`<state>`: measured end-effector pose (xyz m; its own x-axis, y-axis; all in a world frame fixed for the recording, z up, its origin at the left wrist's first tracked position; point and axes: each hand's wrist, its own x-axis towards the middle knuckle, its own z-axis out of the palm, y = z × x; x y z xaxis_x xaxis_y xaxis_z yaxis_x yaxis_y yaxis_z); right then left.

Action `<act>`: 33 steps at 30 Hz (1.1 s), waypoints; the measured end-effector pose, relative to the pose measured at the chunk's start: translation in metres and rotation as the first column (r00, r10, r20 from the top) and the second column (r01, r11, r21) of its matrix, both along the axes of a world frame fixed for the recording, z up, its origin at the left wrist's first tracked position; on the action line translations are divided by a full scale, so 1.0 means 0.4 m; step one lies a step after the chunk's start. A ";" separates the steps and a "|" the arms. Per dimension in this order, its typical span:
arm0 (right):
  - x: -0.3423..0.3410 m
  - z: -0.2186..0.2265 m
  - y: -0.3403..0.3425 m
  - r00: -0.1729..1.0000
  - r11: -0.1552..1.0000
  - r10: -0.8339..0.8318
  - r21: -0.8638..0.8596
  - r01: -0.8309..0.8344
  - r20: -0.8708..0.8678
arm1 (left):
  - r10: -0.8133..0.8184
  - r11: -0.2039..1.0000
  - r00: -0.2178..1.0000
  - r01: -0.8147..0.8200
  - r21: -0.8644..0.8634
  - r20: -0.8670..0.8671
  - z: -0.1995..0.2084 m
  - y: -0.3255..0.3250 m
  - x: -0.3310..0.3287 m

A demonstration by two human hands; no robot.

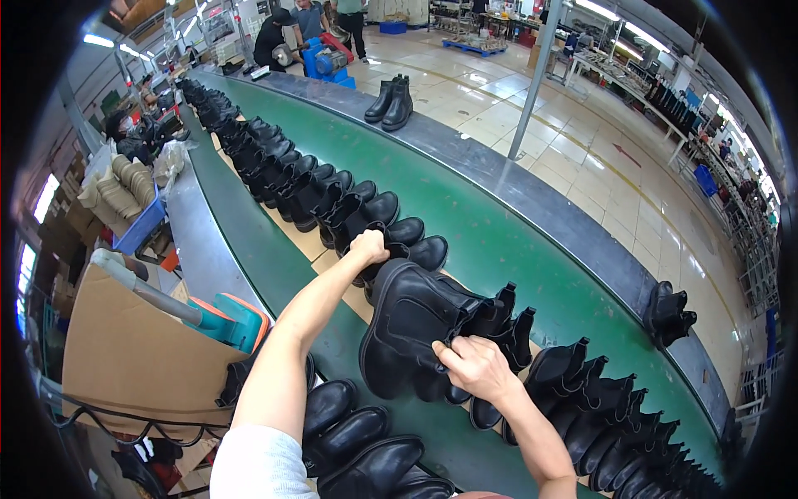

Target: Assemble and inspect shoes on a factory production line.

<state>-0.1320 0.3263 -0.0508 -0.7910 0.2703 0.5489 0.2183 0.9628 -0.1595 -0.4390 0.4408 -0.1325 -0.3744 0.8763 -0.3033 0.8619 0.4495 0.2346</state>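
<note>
You work under bright, whitish light from the long white ceiling tubes (98, 40), while glaring white panes (48, 195) add brightness at your far left. The glossy cream floor tiles (615, 218) return white streaks; the smooth green conveyor belt (465, 224) gives you only a soft sheen. Small highlights mark the smooth black leather boots (407, 328), whose darkest gaps lose detail. Things near you look fairly sharp, the distant background soft. Straight edges bend toward the black, rounded border, with bluish flare at your upper right.

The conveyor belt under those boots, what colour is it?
The conveyor belt is green, best seen in the head view.
</note>
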 end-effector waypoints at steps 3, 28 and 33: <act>0.077 0.124 -0.089 0.999 0.998 -0.047 -0.048 0.047 0.000 | -0.058 0.995 0.998 0.056 0.084 0.022 0.101 -0.078 0.080; 0.452 -0.044 -1.108 0.082 -0.207 -0.978 -0.860 -0.467 0.191 | -0.728 0.557 0.336 0.798 0.231 0.598 -0.026 -1.030 0.809; 0.616 -0.110 -1.128 -0.023 -0.239 -0.971 -0.970 0.034 0.238 | -0.333 0.943 0.729 0.259 0.209 0.598 -0.099 -1.060 0.836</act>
